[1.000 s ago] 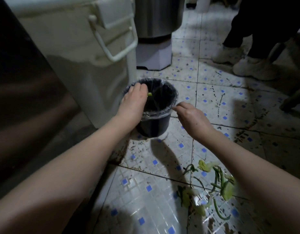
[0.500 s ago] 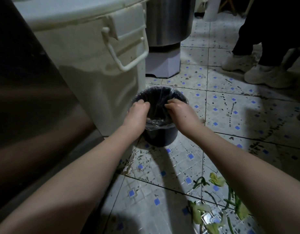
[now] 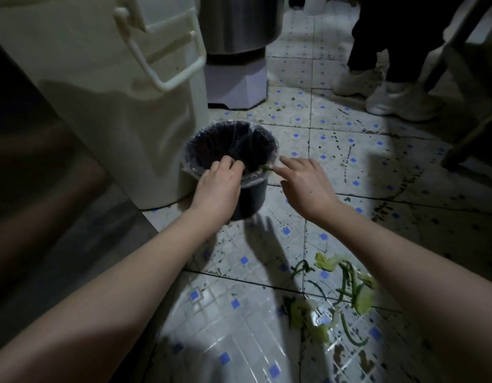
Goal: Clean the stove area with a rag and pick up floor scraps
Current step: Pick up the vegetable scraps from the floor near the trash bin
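Note:
A small black bin (image 3: 253, 192) with a clear liner stands on the tiled floor. My left hand (image 3: 218, 186) grips its near rim, fingers curled over the liner edge. To the right of the bin, my right hand (image 3: 304, 182) has its fingers stretched out. Its fingertip touches a green scrap (image 3: 267, 168) lying on the rim. A pile of green vegetable scraps (image 3: 336, 297) lies on the floor beneath my right forearm. No rag is in view.
A tall white lidded container (image 3: 115, 100) with a handle stands left of the bin. Behind it, a steel pot sits on a lilac stand (image 3: 238, 81). Another person's white shoes (image 3: 391, 98) are at the back right. A dark furniture leg (image 3: 471, 136) is at the right.
My right hand has come off the bin's near rim, moved right and straightened its fingers. A green scrap now shows on the rim. My left hand stays on the rim.

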`<action>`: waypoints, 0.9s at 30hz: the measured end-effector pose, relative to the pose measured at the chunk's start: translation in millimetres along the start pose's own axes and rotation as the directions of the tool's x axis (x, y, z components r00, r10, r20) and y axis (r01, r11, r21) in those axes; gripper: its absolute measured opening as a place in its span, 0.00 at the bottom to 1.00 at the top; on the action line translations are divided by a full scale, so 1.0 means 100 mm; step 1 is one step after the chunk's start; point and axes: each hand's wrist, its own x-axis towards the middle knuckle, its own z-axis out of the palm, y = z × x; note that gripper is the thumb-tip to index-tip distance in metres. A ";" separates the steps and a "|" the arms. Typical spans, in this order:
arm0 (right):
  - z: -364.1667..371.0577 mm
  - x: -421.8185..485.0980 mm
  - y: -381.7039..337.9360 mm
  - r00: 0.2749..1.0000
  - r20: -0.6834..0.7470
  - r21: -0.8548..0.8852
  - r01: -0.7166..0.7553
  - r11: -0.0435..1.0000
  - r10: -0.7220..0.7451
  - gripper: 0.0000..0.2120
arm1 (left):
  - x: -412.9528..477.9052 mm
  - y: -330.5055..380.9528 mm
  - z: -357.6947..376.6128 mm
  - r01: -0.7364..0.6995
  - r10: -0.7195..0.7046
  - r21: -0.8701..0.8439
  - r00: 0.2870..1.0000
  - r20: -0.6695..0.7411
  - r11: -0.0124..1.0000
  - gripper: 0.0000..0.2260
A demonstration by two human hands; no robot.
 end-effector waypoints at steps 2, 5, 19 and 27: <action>0.02 -0.20 0.17 0.998 0.036 -0.003 -0.056 0.998 0.056 0.22 | -0.08 0.13 0.09 -0.056 0.056 -0.028 0.998 0.012 0.998 0.12; 0.09 -0.51 0.38 0.990 0.053 0.024 -0.134 0.991 0.133 0.25 | -0.19 0.33 0.27 -0.133 0.136 -0.081 0.990 0.029 0.988 0.13; 0.72 -1.39 0.79 0.916 0.266 0.087 -0.334 0.939 0.301 0.22 | -0.62 0.79 1.17 -0.261 0.254 -0.034 0.893 0.371 0.965 0.23; 1.09 -1.61 0.87 0.881 0.399 0.148 -0.336 0.930 0.255 0.23 | -0.77 1.01 1.60 -0.304 0.295 -0.065 0.818 0.494 0.951 0.33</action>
